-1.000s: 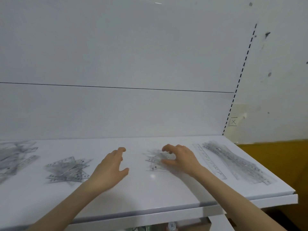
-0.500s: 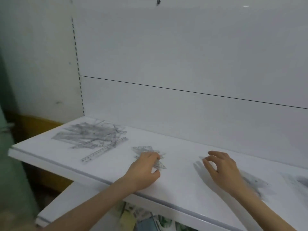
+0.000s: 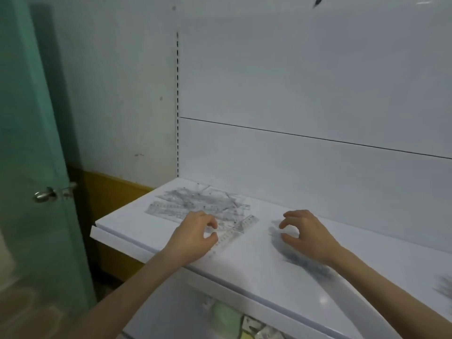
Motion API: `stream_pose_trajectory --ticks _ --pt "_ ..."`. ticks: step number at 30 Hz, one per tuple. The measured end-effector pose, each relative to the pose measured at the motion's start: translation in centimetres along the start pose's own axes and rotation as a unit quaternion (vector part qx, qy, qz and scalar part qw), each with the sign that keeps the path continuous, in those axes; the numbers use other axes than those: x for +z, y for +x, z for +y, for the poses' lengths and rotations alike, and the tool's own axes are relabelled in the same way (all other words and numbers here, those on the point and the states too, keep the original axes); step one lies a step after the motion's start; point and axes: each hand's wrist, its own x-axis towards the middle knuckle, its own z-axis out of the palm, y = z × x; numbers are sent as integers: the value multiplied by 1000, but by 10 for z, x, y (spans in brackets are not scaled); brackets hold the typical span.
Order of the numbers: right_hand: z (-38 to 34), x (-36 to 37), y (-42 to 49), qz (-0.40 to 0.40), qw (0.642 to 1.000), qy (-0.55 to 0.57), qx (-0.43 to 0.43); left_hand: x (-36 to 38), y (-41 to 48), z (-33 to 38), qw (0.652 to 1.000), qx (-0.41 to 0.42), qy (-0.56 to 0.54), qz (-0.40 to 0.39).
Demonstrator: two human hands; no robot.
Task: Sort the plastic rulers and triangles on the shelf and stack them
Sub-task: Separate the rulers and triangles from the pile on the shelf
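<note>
A: Loose ruler (image 3: 238, 232) on the shelf (image 3: 137, 223): lay touching the left hand (image 3: 195, 234), long axis slanting from under its thumb away to the far right. Mixed pile (image 3: 195, 199) just beyond the knuckles.
B: Grip?
A: Fingers curled onto it. Pinch or press, couldn't tell. Left hand was much the nearer.
B: Right hand (image 3: 307, 237)?
A: Loosely curled, nothing seen held, over a blurred heap (image 3: 300, 261).
</note>
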Motion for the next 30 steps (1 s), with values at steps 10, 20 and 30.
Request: stream_pose_trajectory --ticks 10,20,30 --pt "-99 73 128 -136 989 -5 52 -20 117 -129 984 43 56 -165" --pt "-110 89 158 -180 980 6 86 -16 130 -149 974 171 13 -149" --pt "-112 98 164 -31 987 -82 -135 -12 131 -180 869 482 112 -19"
